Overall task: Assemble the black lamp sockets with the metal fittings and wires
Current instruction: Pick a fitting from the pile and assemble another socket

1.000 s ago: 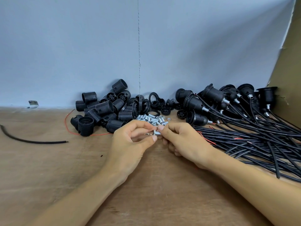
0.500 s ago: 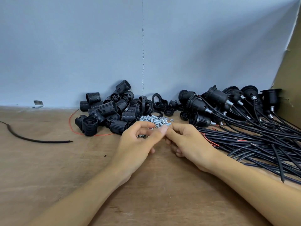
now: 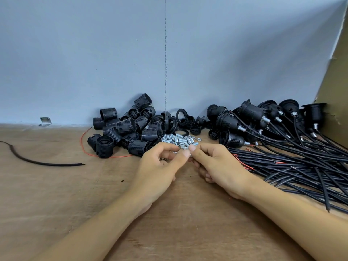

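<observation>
A loose length of black cable (image 3: pixel 43 162) is lying at the far left of the brown wooden desk (image 3: pixel 56 204), well apart from everything else. Next, a thin red wire (image 3: pixel 83 144) is curling beside the pile of black ribbed plastic lamp sockets (image 3: pixel 128 129), which is sitting beyond the left hand (image 3: pixel 160 166) and nearer to it than to the other.

The left hand is hovering with its fingers curled and its thumb tip meeting the right hand's fingertips. Its grip is hidden behind those tips, so I cannot tell whether it is holding anything. Just beyond the meeting fingertips, on the side away from the person, the heap of small silver threaded metal fittings (image 3: pixel 177 139) is lying. Their long axes are mostly pointing slantwise across the desk, and both hands are about equally near.

The right hand (image 3: pixel 212 162) appears to be pinching one fitting (image 3: pixel 189 156) between thumb and forefinger, with only a pale sliver showing.

Further right, black sockets already fitted with metal nipples and wires (image 3: pixel 254 117) are leaning together. The bundle of black wires (image 3: pixel 301 162) is fanning out towards the near right edge, close beside the right wrist.

A pale blue-grey wall (image 3: pixel 94 53) is closing off the back of the desk, and a brown cardboard panel (image 3: pixel 337 81) is closing off the right side.
</observation>
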`<state>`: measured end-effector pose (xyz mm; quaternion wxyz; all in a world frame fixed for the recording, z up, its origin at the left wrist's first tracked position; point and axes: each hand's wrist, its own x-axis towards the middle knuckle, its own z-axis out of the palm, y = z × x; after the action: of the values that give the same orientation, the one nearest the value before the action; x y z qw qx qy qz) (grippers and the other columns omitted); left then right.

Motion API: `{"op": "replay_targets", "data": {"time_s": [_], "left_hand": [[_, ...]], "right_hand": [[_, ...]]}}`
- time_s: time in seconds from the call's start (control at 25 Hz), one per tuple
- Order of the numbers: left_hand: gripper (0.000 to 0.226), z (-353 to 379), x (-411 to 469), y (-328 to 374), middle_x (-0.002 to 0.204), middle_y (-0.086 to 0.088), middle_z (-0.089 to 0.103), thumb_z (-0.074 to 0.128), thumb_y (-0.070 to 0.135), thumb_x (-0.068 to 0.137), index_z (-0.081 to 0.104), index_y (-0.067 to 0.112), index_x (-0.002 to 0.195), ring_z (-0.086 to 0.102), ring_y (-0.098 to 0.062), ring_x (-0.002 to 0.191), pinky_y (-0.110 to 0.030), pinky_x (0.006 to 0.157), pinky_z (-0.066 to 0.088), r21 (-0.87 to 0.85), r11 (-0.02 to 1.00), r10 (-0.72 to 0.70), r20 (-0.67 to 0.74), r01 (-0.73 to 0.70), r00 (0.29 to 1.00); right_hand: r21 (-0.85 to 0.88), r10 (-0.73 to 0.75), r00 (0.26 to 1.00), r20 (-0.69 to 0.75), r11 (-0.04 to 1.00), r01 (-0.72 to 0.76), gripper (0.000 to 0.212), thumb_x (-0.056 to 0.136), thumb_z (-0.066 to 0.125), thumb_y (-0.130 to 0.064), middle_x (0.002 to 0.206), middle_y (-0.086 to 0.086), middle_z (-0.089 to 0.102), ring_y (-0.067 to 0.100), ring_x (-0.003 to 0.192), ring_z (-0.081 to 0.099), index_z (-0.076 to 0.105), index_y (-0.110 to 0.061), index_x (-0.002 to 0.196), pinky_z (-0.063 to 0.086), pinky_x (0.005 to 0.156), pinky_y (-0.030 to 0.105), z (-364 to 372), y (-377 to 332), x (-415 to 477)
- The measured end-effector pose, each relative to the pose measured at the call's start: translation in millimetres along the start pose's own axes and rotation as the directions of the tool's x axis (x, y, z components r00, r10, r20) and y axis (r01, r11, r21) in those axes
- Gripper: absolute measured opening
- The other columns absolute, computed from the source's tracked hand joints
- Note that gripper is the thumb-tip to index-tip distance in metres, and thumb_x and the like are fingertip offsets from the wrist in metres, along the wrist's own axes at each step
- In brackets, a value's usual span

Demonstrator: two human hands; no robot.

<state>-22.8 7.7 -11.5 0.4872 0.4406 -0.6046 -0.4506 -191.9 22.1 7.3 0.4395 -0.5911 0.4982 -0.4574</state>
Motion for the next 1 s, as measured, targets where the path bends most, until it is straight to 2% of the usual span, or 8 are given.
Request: {"op": "replay_targets", "data": {"time_s": [0.08,0.16,0.36,0.44,0.56,0.8,0.92,1.0], "left_hand": [[0.030,-1.1,1.1,-2.7,0.090,0.007,0.072,0.081,0.013,0.084,0.067,0.034,0.101,0.058,-0.004,0.053,-0.014,0.054,0.046,0.075,0.997,-0.003,0.016,0.002,1.000],[0.040,-1.8,1.3,-4.7,0.094,0.006,0.072,0.081,0.005,0.081,0.066,0.035,0.102,0.057,-0.006,0.055,-0.017,0.056,0.048,0.110,0.994,-0.014,0.031,0.010,0.999],[0.034,1.2,-3.5,2.9,0.087,0.014,0.073,0.081,0.055,0.074,0.070,0.035,0.099,0.056,-0.001,0.054,-0.009,0.053,0.045,0.020,1.000,-0.007,0.015,0.007,1.000],[0.025,0.5,-1.5,1.1,0.090,0.011,0.073,0.083,0.039,0.081,0.068,0.034,0.100,0.057,-0.002,0.055,-0.010,0.054,0.045,0.079,0.997,-0.010,-0.002,0.010,1.000],[0.034,-1.0,-0.6,-1.6,0.097,0.004,0.072,0.080,0.008,0.083,0.066,0.033,0.101,0.058,-0.007,0.060,-0.016,0.057,0.048,0.149,0.989,-0.026,0.014,0.023,1.000],[0.026,-0.2,-5.1,3.8,0.092,0.018,0.074,0.083,0.029,0.082,0.071,0.041,0.102,0.055,-0.003,0.057,-0.015,0.059,0.050,0.085,0.996,0.036,0.069,-0.042,0.997],[0.019,-0.2,-5.7,4.5,0.087,0.013,0.074,0.080,0.025,0.085,0.076,0.037,0.100,0.054,0.002,0.053,-0.011,0.055,0.045,0.054,0.996,0.062,0.057,-0.065,0.996],[0.004,0.0,-5.1,4.8,0.070,0.008,0.071,0.078,0.031,0.086,0.079,0.033,0.090,0.054,0.000,0.051,-0.010,0.052,0.041,0.070,0.997,0.037,0.033,-0.039,0.999]], "right_hand": [[0.007,0.018,1.000,-0.009,1.000,-0.018,0.036,0.102,0.053,-0.035,0.060,0.000,0.046,0.008,0.042,0.032,0.063,-0.009,0.080,0.026,0.040,0.019,-0.3,0.0,0.9],[0.009,0.020,1.000,-0.012,1.000,-0.019,0.036,0.102,0.053,-0.036,0.059,-0.002,0.045,0.008,0.042,0.032,0.062,-0.009,0.079,0.026,0.040,0.019,-0.1,0.0,1.3],[-0.010,-0.007,1.000,0.001,1.000,0.007,0.040,0.101,0.054,-0.036,0.058,0.001,0.043,0.010,0.042,0.032,0.056,-0.016,0.066,0.026,0.039,0.020,0.5,-0.5,-0.5],[-0.008,-0.002,1.000,-0.005,1.000,0.002,0.038,0.101,0.054,-0.036,0.060,0.002,0.044,0.010,0.043,0.032,0.060,-0.015,0.070,0.026,0.039,0.020,0.6,-0.7,-0.3],[0.000,0.012,1.000,-0.012,1.000,-0.012,0.037,0.101,0.053,-0.037,0.060,0.001,0.043,0.010,0.043,0.032,0.062,-0.008,0.079,0.025,0.041,0.020,0.8,-0.3,0.2],[-0.041,-0.013,1.000,-0.002,0.999,0.013,0.039,0.101,0.054,-0.036,0.054,-0.001,0.041,0.010,0.043,0.032,0.054,-0.012,0.070,0.026,0.039,0.020,0.8,0.6,-0.1],[-0.050,-0.029,1.000,0.002,0.998,0.029,0.040,0.100,0.056,-0.036,0.055,-0.001,0.042,0.011,0.043,0.033,0.058,-0.023,0.062,0.027,0.039,0.020,1.8,1.2,0.1],[-0.077,-0.042,0.999,0.002,0.996,0.042,0.042,0.099,0.057,-0.039,0.056,-0.001,0.042,0.011,0.044,0.033,0.060,-0.027,0.059,0.027,0.039,0.020,2.2,1.2,0.0]]}}
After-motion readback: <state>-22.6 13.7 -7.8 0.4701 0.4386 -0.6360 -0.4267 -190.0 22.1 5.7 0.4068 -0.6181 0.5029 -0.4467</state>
